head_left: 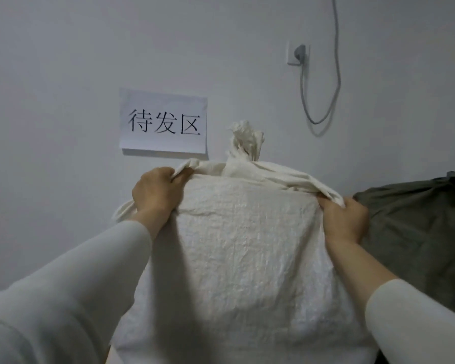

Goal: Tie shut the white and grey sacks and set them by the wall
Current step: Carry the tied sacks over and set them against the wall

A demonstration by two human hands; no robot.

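A head-worn view looks at a pale wall with a large white sack filling the centre and lower middle of the frame. Its mouth is gathered into a knot that stands up at the top centre, so this sack appears to be tied already. The left hand, at centre left, has its grip clamped on a bunched fold at the sack's upper left corner; the right hand, at centre right, has its grip clamped the same way on the upper right corner. Holding both top corners probably lets the person carry and steady the bulky, soft load while settling it close to the wall. Whether the sack touches the wall or rests on the floor cannot be told (its base is out of view). Just beside it, at the right edge of the frame, sits the grey sack, its fabric drawn in towards the top; its mouth is cut off by the frame edge, so its tie cannot be judged. It bounds the space on that side. On the wall, left of the knot, is a paper sign printed with three Chinese characters. In the upper right, a socket holds a plug, and a grey cable loops down from it, well above the sacks. Long white sleeves cover both forearms.
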